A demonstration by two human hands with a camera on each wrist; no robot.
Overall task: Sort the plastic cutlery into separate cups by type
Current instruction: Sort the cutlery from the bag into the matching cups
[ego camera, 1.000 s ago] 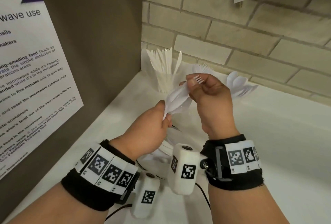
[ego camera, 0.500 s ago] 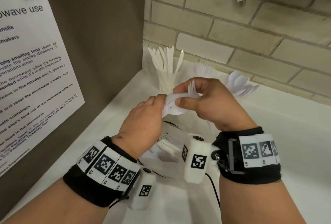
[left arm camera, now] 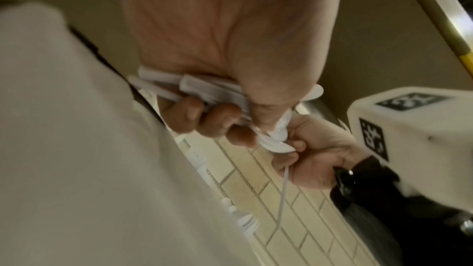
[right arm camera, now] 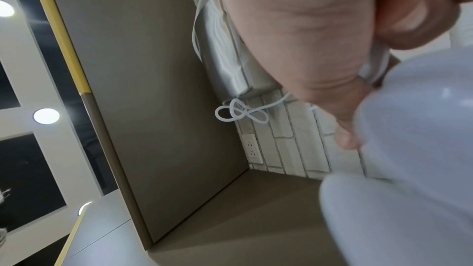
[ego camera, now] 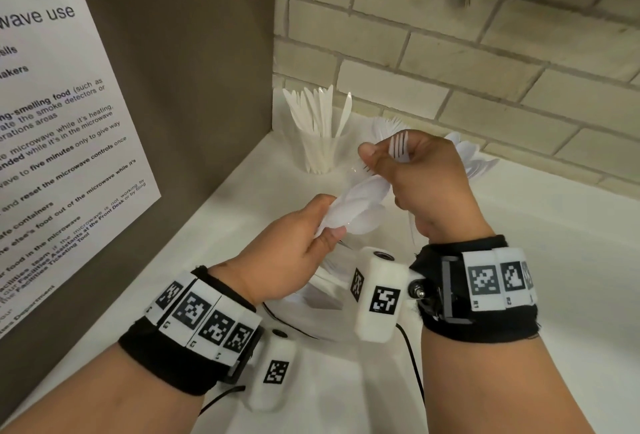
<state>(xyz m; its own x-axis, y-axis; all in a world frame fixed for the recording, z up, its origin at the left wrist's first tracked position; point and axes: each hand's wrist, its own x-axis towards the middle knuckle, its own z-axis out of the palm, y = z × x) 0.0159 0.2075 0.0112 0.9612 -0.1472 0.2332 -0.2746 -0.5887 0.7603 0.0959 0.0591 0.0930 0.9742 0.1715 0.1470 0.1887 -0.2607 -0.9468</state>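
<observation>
My left hand [ego camera: 325,225] grips a bundle of white plastic spoons [ego camera: 356,206] by the handles, the bowls fanned toward my right hand. In the left wrist view my curled fingers [left arm camera: 220,120] wrap those spoon handles [left arm camera: 204,90]. My right hand [ego camera: 384,163] pinches one white fork [ego camera: 399,146], tines up, its handle [left arm camera: 284,189] hanging below the palm. The spoon bowls [right arm camera: 414,149] fill the right wrist view, blurred. At the back stand a cup of knives [ego camera: 320,156], a cup of forks [ego camera: 386,125] partly hidden by my right hand, and a cup of spoons [ego camera: 476,159].
A white plate [ego camera: 304,326] with more loose cutlery lies on the white counter [ego camera: 554,260] under my wrists. A brown panel with a microwave notice [ego camera: 69,156] closes the left side. A brick wall [ego camera: 485,69] runs behind the cups.
Half a second ago both hands met low over the bundle. Now the right hand has risen with the fork, and the left hand has dropped back with the spoons.
</observation>
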